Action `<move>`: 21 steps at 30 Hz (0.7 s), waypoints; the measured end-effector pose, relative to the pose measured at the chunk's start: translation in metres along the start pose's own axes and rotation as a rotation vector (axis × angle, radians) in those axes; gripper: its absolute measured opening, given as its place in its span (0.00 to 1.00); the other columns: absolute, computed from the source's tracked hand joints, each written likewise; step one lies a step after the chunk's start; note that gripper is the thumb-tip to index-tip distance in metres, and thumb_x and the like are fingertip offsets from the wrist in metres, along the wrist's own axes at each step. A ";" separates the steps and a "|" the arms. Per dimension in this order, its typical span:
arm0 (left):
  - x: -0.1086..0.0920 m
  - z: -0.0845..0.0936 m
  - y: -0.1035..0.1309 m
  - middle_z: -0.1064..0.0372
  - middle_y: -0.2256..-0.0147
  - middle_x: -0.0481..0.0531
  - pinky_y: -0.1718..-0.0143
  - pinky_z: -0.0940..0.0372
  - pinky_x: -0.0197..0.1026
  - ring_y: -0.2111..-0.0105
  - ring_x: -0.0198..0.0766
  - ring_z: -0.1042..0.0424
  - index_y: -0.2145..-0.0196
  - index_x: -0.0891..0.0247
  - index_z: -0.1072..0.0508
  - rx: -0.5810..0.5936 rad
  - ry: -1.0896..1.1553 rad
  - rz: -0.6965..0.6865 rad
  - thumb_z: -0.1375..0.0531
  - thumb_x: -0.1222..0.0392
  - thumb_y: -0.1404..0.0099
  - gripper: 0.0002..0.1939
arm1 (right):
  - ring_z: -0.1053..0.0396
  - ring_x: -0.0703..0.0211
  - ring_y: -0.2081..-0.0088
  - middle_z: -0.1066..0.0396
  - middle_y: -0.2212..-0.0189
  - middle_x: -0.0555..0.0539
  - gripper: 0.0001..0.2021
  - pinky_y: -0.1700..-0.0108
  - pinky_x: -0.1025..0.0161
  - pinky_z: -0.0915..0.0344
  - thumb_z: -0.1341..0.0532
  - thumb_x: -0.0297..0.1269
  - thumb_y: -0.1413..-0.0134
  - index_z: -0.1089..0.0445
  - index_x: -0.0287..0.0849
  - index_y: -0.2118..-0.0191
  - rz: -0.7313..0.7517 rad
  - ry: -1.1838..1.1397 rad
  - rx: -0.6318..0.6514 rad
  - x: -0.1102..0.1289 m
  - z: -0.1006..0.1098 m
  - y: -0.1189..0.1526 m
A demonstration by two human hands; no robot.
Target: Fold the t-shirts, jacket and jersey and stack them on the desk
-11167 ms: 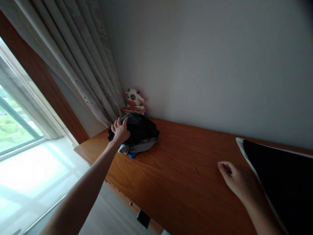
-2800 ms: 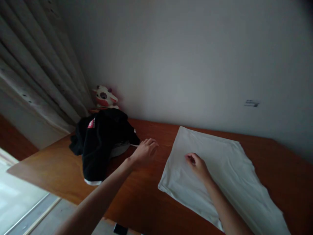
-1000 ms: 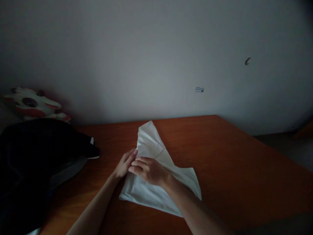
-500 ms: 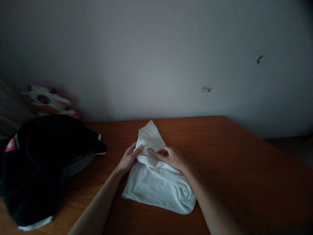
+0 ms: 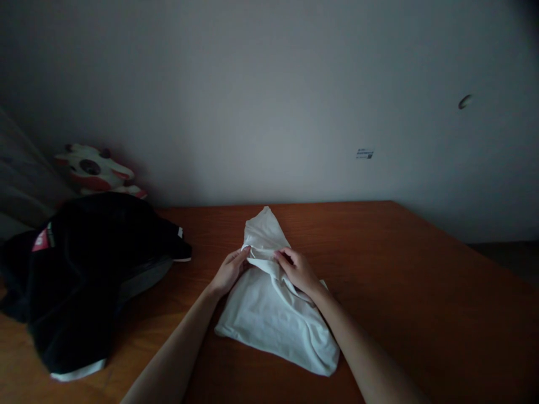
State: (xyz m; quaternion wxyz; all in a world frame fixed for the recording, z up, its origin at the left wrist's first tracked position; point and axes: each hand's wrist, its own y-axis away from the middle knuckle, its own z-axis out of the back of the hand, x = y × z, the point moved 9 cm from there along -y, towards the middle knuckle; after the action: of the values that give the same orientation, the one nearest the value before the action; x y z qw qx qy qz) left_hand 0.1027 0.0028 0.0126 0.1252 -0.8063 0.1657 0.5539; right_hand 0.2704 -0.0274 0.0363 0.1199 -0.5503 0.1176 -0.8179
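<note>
A white garment (image 5: 278, 322), soft and partly folded, lies on the wooden table with a narrow pointed end toward the wall and a wide end toward me. Its exact kind is hard to make out, though it may be a T-shirt. On its left edge, my left hand (image 5: 231, 272) pinches the fabric between thumb and fingers. Opposite it, my right hand (image 5: 298, 270) grips a raised fold, with the fingers closed on the cloth. Between the two hands a lip of fabric stands up, leaving a shallow opening behind it. Creases run down the garment's right side.
A heap of black clothing (image 5: 88, 280) with white trim and a pink patch lies on the left of the table (image 5: 404, 292). Behind it sits a white and red plush cow (image 5: 99, 171). The wall (image 5: 269, 101) runs along the table's far edge and bears a small label (image 5: 364, 154).
My right hand has shifted its hold on the fold, and the cloth between my hands is now pulled straighter. The camera has turned slightly left.
</note>
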 end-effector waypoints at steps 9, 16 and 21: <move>0.010 -0.008 0.006 0.20 0.65 0.57 0.51 0.34 0.49 0.58 0.53 0.24 0.66 0.66 0.19 0.127 -0.035 0.113 0.36 0.46 0.40 0.18 | 0.30 0.58 0.69 0.27 0.70 0.49 0.17 0.65 0.62 0.34 0.37 0.55 0.41 0.32 0.46 0.64 0.081 0.059 -0.101 0.012 0.005 0.006; 0.018 -0.004 0.008 0.19 0.61 0.53 0.42 0.40 0.49 0.49 0.53 0.28 0.63 0.62 0.18 0.205 -0.327 0.082 0.40 0.47 0.36 0.17 | 0.29 0.57 0.65 0.27 0.65 0.47 0.13 0.61 0.61 0.34 0.35 0.51 0.41 0.31 0.46 0.65 0.123 0.197 -0.018 0.025 -0.013 0.012; 0.016 0.005 0.004 0.19 0.62 0.56 0.46 0.35 0.51 0.55 0.53 0.25 0.64 0.65 0.18 0.087 -0.231 0.055 0.39 0.48 0.37 0.18 | 0.28 0.57 0.66 0.26 0.68 0.48 0.13 0.61 0.61 0.34 0.44 0.47 0.34 0.29 0.46 0.66 0.125 0.117 -0.018 0.021 -0.014 0.008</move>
State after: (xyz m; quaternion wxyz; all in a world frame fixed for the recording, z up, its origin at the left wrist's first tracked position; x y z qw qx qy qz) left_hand 0.1024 -0.0010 -0.0045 0.1632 -0.7262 0.1961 0.6384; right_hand 0.2501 -0.0409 0.0466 0.1588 -0.4943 0.1659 -0.8384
